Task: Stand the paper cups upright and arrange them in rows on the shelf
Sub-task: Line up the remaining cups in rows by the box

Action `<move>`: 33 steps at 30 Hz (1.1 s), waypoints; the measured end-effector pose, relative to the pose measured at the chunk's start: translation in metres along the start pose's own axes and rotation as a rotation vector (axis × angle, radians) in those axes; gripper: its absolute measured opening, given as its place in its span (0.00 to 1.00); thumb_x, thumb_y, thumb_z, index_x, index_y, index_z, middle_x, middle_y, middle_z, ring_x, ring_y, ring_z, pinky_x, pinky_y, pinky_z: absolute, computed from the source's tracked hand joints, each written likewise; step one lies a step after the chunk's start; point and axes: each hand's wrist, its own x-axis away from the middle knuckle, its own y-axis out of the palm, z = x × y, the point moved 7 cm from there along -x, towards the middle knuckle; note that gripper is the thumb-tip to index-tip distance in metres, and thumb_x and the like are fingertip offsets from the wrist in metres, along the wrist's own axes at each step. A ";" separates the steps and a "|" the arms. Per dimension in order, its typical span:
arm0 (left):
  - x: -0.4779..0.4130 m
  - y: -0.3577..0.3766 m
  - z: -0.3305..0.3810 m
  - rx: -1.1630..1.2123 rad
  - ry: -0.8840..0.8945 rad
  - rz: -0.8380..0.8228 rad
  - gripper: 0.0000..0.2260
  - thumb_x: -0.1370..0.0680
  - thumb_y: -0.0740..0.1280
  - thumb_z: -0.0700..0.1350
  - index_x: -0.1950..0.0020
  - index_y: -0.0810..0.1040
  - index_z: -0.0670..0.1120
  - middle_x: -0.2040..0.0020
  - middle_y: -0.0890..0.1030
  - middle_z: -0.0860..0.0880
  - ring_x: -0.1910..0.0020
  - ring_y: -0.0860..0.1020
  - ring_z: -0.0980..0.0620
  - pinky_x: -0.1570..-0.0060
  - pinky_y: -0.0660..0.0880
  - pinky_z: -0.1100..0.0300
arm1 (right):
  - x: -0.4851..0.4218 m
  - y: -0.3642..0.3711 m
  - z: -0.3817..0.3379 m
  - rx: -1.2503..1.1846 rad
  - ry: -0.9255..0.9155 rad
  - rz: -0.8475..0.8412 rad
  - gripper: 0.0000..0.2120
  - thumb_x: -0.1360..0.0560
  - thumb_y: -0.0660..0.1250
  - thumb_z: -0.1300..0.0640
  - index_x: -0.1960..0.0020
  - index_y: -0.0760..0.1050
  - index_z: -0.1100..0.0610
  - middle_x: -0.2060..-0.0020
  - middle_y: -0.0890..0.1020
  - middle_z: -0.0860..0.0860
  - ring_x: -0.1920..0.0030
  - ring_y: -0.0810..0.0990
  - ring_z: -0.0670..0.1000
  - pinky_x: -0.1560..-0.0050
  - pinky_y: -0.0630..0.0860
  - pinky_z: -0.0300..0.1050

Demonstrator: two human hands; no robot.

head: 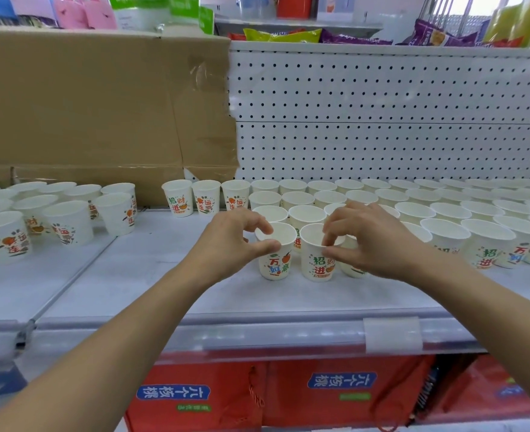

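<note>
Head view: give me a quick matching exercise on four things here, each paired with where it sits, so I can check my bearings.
Things
1. left hand
2. right hand
3. cardboard sheet
4. red bags

Places
A. below the shelf
B. on the rim of the cup with green and red characters
C. against the back wall, upper left
D. on the rim of the cup with red and blue characters

Pairs: 1-D, 2-B, 3-C, 4-A

Cardboard sheet (85, 104) leans beside white pegboard (382, 120).
</note>
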 end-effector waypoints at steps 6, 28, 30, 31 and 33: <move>0.001 -0.002 0.000 -0.006 -0.006 0.010 0.14 0.30 0.74 0.56 0.47 0.82 0.53 0.40 0.79 0.55 0.45 0.76 0.57 0.43 0.77 0.51 | 0.002 -0.003 -0.002 0.019 0.003 0.000 0.08 0.29 0.69 0.43 0.53 0.80 0.45 0.51 0.79 0.41 0.48 0.73 0.47 0.53 0.57 0.39; 0.074 -0.212 -0.158 -0.384 -0.218 0.160 0.15 0.26 0.71 0.52 0.40 0.78 0.53 0.45 0.76 0.60 0.47 0.74 0.59 0.47 0.68 0.63 | -0.178 0.077 -0.199 -0.216 -0.171 -0.127 0.09 0.23 0.63 0.46 0.43 0.75 0.42 0.47 0.75 0.40 0.49 0.76 0.44 0.50 0.75 0.47; 0.060 -0.233 -0.186 -0.499 -0.243 0.096 0.15 0.24 0.69 0.51 0.38 0.77 0.53 0.45 0.75 0.58 0.52 0.74 0.57 0.51 0.66 0.61 | -0.215 0.102 -0.212 -0.196 -0.112 -0.118 0.12 0.21 0.61 0.51 0.38 0.73 0.44 0.43 0.74 0.44 0.47 0.77 0.49 0.51 0.74 0.49; 0.052 -0.239 -0.198 -0.567 -0.241 0.057 0.14 0.23 0.68 0.51 0.38 0.76 0.54 0.43 0.75 0.57 0.49 0.74 0.55 0.50 0.67 0.60 | -0.233 0.113 -0.217 -0.169 -0.075 -0.101 0.15 0.21 0.60 0.55 0.36 0.71 0.45 0.42 0.73 0.46 0.46 0.77 0.52 0.52 0.73 0.49; 0.037 -0.248 -0.216 -0.721 -0.212 -0.009 0.13 0.22 0.66 0.50 0.37 0.76 0.57 0.40 0.76 0.55 0.39 0.72 0.53 0.42 0.67 0.57 | -0.265 0.133 -0.222 -0.080 -0.003 -0.073 0.20 0.23 0.59 0.62 0.32 0.67 0.49 0.42 0.72 0.51 0.46 0.76 0.57 0.56 0.72 0.50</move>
